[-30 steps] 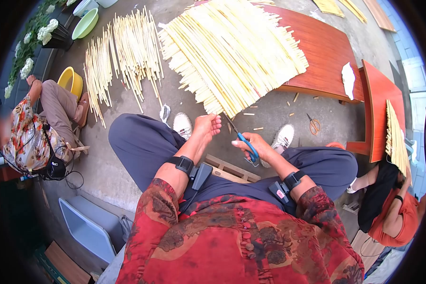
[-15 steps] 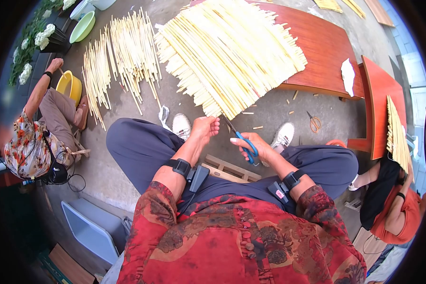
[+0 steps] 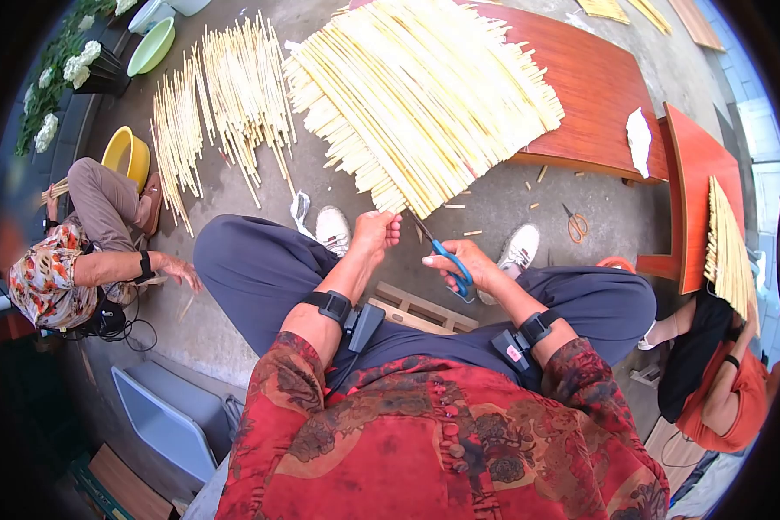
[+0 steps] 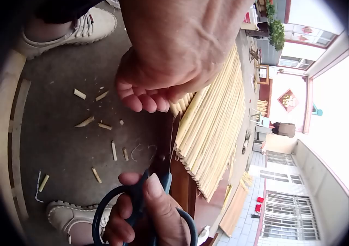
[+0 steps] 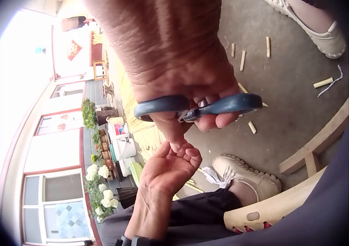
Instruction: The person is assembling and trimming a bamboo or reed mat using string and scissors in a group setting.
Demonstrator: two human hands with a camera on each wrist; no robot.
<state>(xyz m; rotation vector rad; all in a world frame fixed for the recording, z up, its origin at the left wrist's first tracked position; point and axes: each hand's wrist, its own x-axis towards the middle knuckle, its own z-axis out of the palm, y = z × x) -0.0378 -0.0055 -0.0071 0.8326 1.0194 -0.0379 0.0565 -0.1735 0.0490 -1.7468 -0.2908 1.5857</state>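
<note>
A mat of pale yellow sticks (image 3: 425,95) lies on a reddish-brown table (image 3: 581,82) in the head view. At its near corner the left hand (image 3: 375,236) has its fingers curled, thumb and forefinger pinching at the stick ends; the exact stick is hidden. Blue-handled scissors (image 3: 452,264) are in the right hand (image 3: 468,267), fingers through the loops, blades pointing up toward that corner. In the left wrist view the scissors (image 4: 193,224) sit just below the mat's edge (image 4: 210,131). The right wrist view shows the left hand (image 5: 170,169) beyond the scissors' handles (image 5: 229,105).
Loose sticks (image 3: 243,95) lie on the ground at left, by a yellow tub (image 3: 128,156). Orange-handled scissors (image 3: 576,228) and cut pieces (image 4: 79,93) lie on the ground. One person (image 3: 48,277) sits at left, another (image 3: 728,390) at right. A wooden stool (image 3: 416,308) is between the legs.
The person at left has lowered an arm from beside the yellow tub and stretched it toward the middle. The two hands at the mat's corner have barely moved, after a slight shift of the view.
</note>
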